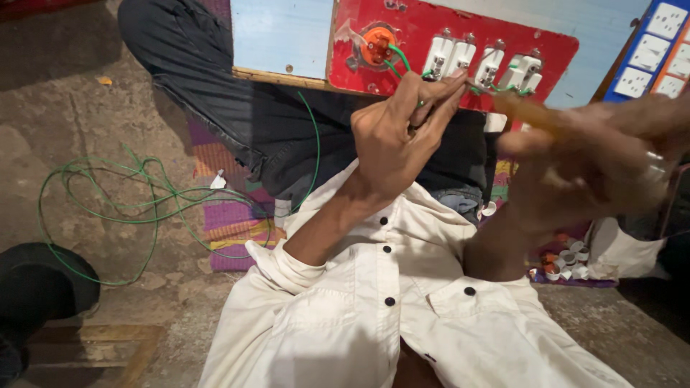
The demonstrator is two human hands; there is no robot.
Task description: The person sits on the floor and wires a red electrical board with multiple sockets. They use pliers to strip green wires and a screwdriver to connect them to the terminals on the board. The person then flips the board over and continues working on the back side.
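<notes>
A red switch board (546, 50) rests on my lap, its back side up, showing white switch housings (449, 54) and an orange round fitting (377, 44). Green wire (399, 61) runs from the fitting to the switches. My left hand (399, 133) pinches the green wire against the board's lower edge. Blurred by motion, my right hand (596, 165) grips an amber-handled screwdriver (528, 111) whose tip points at the switch terminals.
A tangle of loose green wire (115, 201) lies on the stone floor to the left. A striped mat (226, 219) sits under my legs. Small white caps (568, 262) lie at the right, and a blue board with white sockets (650, 50) leans at top right.
</notes>
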